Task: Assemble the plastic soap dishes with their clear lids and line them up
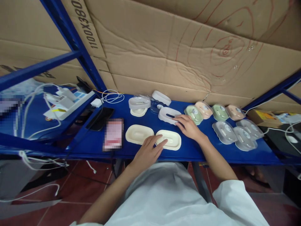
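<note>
My right hand pinches the right end of a pale grey-white oval soap dish body with a slot in its floor. Its thumb lies on the near side and its fingers reach over the rim. Nearer to me, my left hand rests with fingers stretched and apart over the left end of a cream oval tray. A second cream tray lies just left of it, partly behind my left fingers. Farther back, another grey-white dish sits on a cream piece.
Another white dish leans at the back beside a clear lid. Several wrapped green, peach and grey soap dishes stand on the right of the blue table. Phones, cables and a power strip occupy the left.
</note>
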Tool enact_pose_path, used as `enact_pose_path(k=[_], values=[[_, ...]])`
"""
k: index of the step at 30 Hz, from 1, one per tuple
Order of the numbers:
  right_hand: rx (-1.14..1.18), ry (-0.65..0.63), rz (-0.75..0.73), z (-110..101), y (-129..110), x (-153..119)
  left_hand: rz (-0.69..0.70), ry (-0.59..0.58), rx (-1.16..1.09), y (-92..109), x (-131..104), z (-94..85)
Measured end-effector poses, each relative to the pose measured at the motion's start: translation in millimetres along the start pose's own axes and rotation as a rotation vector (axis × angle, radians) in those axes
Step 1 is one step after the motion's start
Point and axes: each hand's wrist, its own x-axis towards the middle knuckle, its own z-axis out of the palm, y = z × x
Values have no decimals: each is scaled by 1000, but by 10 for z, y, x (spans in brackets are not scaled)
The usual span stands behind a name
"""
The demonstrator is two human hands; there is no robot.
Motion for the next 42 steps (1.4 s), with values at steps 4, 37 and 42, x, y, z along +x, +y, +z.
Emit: enact_pose_path(k=[4, 37, 42], values=[[109, -19, -14, -119, -318, -411, -72, 55, 30, 0, 17, 14], [161, -55, -5, 274, 93, 142, 8, 10, 17, -31, 10, 7], [237, -47, 22, -11, -234, -433, -24, 53, 20, -35, 14, 24]])
